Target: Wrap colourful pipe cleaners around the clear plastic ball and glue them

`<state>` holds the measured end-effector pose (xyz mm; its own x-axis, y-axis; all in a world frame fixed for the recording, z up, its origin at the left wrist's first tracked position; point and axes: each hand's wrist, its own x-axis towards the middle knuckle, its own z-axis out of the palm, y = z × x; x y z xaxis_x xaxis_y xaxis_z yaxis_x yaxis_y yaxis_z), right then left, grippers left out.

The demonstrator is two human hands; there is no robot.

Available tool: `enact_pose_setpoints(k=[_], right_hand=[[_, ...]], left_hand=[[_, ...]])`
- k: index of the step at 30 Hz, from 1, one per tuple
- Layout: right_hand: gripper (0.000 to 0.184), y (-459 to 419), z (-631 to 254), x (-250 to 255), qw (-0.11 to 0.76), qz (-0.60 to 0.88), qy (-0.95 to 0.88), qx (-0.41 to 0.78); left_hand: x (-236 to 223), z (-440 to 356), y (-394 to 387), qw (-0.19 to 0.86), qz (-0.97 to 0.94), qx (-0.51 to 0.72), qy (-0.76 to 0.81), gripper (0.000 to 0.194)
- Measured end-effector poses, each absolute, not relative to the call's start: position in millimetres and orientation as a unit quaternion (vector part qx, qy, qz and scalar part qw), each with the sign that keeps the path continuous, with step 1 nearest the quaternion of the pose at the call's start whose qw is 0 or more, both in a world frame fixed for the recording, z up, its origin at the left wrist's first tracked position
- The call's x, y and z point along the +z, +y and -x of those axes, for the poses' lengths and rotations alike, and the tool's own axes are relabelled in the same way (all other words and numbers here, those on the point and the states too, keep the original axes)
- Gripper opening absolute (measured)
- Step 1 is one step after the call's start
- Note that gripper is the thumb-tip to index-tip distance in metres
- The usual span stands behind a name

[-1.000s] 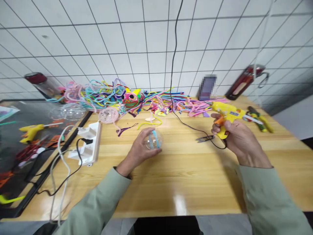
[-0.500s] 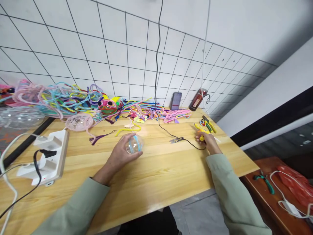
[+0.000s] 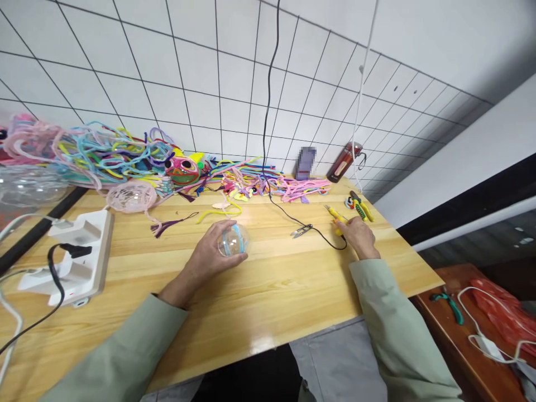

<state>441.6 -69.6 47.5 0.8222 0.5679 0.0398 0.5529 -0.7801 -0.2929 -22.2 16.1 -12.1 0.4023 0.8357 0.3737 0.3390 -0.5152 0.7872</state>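
Note:
My left hand is wrapped around a clear plastic ball with light blue fuzzy strips on it, just above the table. On the right, my right hand is closed at the rear of a yellow hot glue gun, back of the hand up. The gun's tip points away to the left and its black cord trails from below. Some of the right fingers are hidden behind the hand. Between the hands lie small thread snips.
Colourful pipe cleaners heap along the wall. A purple tassel, a white power strip and a pink-wrapped ball lie left. Yellow-handled pliers, a blurred phone-like object and a dark red bottle are right.
My right hand has turned back-up and shifted toward the rear of the glue gun; the white stick behind it no longer shows. My left hand still holds the ball, slightly turned. The view has shifted.

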Motion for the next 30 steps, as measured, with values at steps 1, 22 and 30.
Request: enact_pose_setpoints(k=[1,22,30], right_hand=[[0.04,-70.5,-436.7,47.6,0.151,0.938,-0.312,0.015],[0.017,-106.2,-300.9,28.6,0.315,0.577,-0.743,0.131],[0.013,-162.7,-293.1,48.9,0.266,0.597,-0.706,0.273]], left_hand=[[-10.9,22.4,15.7,0.317,-0.776,0.392,0.379,0.08],[7.2,25.6,7.1,0.348,-0.776,0.394,0.349,0.081],[0.5,27.5,10.1,0.361,-0.758,0.392,0.376,0.082]])
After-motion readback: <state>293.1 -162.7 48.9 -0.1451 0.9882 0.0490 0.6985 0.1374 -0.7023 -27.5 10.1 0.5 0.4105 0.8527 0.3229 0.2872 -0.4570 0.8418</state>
